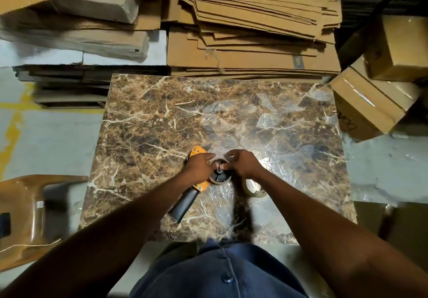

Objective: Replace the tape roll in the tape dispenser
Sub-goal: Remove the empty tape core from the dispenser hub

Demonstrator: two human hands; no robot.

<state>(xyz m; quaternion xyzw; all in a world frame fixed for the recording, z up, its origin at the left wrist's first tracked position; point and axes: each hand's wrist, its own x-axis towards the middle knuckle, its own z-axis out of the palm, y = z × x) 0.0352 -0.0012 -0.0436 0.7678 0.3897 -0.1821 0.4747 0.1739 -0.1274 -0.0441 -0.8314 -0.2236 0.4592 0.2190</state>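
An orange tape dispenser (197,153) with a black handle lies flat on the brown marble-patterned table (162,117). My left hand (198,166) presses down on its orange frame. A nearly used-up tape roll (221,178) sits on the dispenser's black hub. My right hand (243,163) grips that roll's top edge, with a finger reaching in toward the hub. A second roll of clear tape (254,187) lies flat on the table just under my right wrist, partly hidden by it.
Stacks of flattened cardboard (254,31) fill the area behind the table. Taped boxes (370,103) lean at the right. A brown plastic chair (34,209) stands at the left. Clear film scraps (273,117) lie across the table's right half.
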